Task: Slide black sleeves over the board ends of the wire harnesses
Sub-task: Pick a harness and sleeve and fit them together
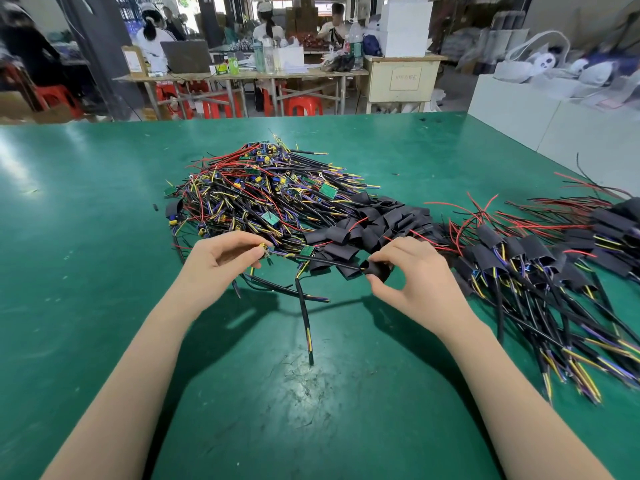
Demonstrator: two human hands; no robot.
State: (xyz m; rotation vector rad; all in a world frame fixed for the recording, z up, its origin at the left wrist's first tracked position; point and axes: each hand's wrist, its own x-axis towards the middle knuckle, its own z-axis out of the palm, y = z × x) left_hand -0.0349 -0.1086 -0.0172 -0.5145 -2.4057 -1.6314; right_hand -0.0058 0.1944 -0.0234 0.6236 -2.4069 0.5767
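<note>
Wire harness (313, 260): small board end raised at left, black cable threaded into black sleeve (377, 268) at right.

Bright overhead light, glare on the green table (104, 209), soft forearm shadows, wide-angle bending, blurred edges

**Head cam: single view, forward and down**

One wide-angle camera, head-worn, looking across the green bench (86, 237) toward 12 o'clock and tilted down. Close range: both forearms enter from 6 o'clock, left hand (221, 258) and right hand (412, 275) near frame centre. Far workshop fills the top band at 12. Edges bow from lens distortion. No second view to overlap.
</note>
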